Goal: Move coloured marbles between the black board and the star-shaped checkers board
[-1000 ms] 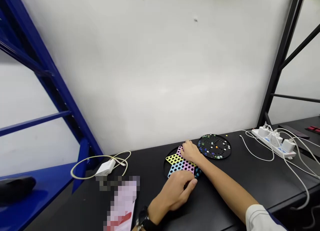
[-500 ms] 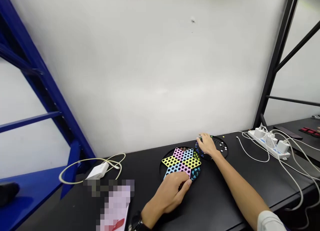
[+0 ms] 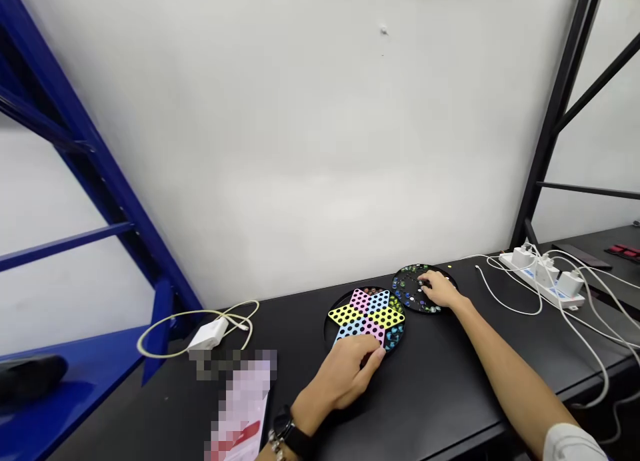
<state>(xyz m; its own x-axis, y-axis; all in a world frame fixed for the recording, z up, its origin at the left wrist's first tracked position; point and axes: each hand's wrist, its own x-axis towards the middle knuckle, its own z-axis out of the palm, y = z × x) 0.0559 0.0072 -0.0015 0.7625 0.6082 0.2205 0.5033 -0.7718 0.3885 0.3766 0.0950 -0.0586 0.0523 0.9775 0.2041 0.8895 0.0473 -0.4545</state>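
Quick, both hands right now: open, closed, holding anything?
Left hand: curled at the star board, near side; grip cannot be told.
Right hand: at the round black board, fingers bent; any hold cannot be told.

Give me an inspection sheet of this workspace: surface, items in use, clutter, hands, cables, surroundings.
Surface: black tabletop.
Items in use: star board in round tray; second round board with small pieces, right.
Clutter: partly pixelated flat device, front left; white adapter.
Hands: left hand at star board's near edge; right hand over second round board; grips unclear.
Cables: cream cable looped near white adapter; white cables around power strip.
Surroundings: wall behind, blue frame left, black frame right.
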